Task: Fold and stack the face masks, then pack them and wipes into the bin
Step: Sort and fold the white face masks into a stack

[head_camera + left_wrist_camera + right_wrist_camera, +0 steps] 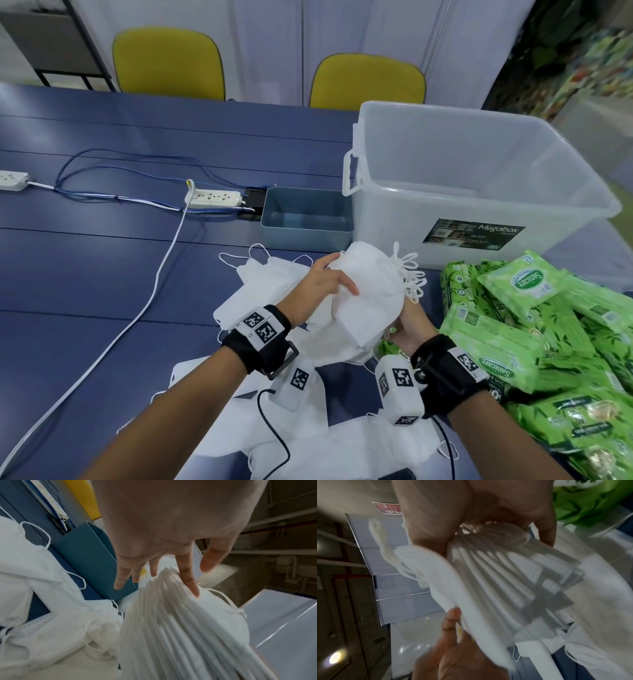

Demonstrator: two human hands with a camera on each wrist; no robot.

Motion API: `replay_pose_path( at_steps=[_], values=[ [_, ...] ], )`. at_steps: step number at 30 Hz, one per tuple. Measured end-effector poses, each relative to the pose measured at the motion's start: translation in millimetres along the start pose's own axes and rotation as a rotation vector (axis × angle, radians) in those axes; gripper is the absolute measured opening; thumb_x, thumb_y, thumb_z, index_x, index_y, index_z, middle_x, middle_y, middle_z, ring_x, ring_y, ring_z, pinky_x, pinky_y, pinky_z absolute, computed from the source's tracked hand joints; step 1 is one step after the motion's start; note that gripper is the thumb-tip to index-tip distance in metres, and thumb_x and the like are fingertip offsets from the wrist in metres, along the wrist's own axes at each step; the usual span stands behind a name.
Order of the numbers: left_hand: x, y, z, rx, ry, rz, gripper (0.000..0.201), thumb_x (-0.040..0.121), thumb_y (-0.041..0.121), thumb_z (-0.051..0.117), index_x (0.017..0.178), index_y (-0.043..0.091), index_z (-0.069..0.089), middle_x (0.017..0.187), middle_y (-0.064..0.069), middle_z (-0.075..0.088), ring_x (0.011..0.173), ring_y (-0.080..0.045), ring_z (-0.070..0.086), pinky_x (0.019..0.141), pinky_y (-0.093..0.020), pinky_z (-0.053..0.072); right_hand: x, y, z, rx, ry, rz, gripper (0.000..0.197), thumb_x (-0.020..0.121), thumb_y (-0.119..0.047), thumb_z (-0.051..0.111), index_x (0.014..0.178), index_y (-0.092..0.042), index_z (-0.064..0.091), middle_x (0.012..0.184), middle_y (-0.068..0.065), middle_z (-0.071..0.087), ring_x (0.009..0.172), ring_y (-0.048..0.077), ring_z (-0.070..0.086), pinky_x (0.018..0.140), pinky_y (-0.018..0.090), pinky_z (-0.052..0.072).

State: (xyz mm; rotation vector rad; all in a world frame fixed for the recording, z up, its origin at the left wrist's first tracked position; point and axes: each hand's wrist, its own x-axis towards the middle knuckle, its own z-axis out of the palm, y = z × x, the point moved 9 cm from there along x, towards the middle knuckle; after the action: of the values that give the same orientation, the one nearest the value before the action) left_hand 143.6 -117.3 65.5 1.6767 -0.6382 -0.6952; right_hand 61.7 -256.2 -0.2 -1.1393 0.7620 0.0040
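Note:
A stack of folded white face masks [370, 291] is held up above the table, its ear loops bunched at the far right. My right hand [411, 322] grips the stack's near right end from below, thumb and fingers around it [471, 513]. My left hand [325, 281] lies against the stack's left side with straight, spread fingers [187, 574] touching the layered edges [180, 628]. Its thumb [452, 622] touches the top mask. Loose unfolded masks [267, 284] lie spread on the blue table beneath and towards me. Green wipes packs [534, 329] are heaped at the right.
A clear plastic bin [394, 212] stands open at the back right, beside a small blue-grey tray [305, 238]. A power strip [212, 198] and its white cable [164, 260] cross the table's left half. Two yellow chairs [168, 61] stand behind the table.

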Motion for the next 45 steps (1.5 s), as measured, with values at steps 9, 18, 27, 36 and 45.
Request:
replay_pose_path(
  at_steps=[9,18,27,36,45],
  values=[
    [-4,-45,17,-0.419,0.168,-0.331,0.11,0.049,0.032,0.072,0.14,0.049,0.012,0.135,0.005,0.041,0.116,-0.021,0.051,0.088,-0.046,0.051,-4,3,2,0.051,-0.062,-0.018,0.02,0.089,-0.014,0.055,0.106,-0.01,0.065,0.077,0.001,0.066,0.054,0.011,0.055,0.04,0.018,0.034],
    [4,-35,55,-0.553,0.147,-0.392,0.083,0.052,0.032,0.068,0.129,0.019,0.041,0.108,0.001,0.061,0.087,-0.014,0.061,0.066,-0.027,0.052,-27,-19,-14,0.228,-0.218,-0.108,0.039,0.101,-0.027,0.031,0.121,-0.021,0.064,0.118,0.004,0.069,0.111,0.022,0.063,0.092,0.035,0.054],
    [11,-31,76,-0.365,0.15,-0.334,0.073,0.072,0.026,0.078,0.129,0.014,0.034,0.105,0.006,0.053,0.1,-0.013,0.056,0.084,-0.028,0.051,-10,-4,-41,0.217,-0.018,-0.105,0.109,0.038,-0.028,0.094,0.133,0.001,0.048,0.128,0.028,0.056,0.111,0.046,0.058,0.082,0.055,0.053],
    [23,-86,15,0.376,0.294,-0.469,0.093,0.072,0.071,0.057,0.143,0.018,0.027,0.143,-0.009,0.032,0.133,-0.027,0.033,0.106,-0.046,0.033,-10,-34,-79,0.183,0.257,-0.287,0.096,0.048,-0.019,0.089,0.133,-0.006,0.047,0.121,0.007,0.066,0.108,0.029,0.065,0.08,0.047,0.057],
    [29,-123,10,0.601,0.357,-0.637,0.105,0.07,0.047,0.076,0.146,0.018,0.01,0.141,-0.014,0.026,0.131,-0.032,0.03,0.103,-0.045,0.036,-9,-30,-90,0.264,0.319,-0.261,0.116,0.029,-0.029,0.093,0.134,-0.009,0.047,0.119,0.006,0.068,0.099,0.023,0.069,0.064,0.034,0.057]
  ],
)
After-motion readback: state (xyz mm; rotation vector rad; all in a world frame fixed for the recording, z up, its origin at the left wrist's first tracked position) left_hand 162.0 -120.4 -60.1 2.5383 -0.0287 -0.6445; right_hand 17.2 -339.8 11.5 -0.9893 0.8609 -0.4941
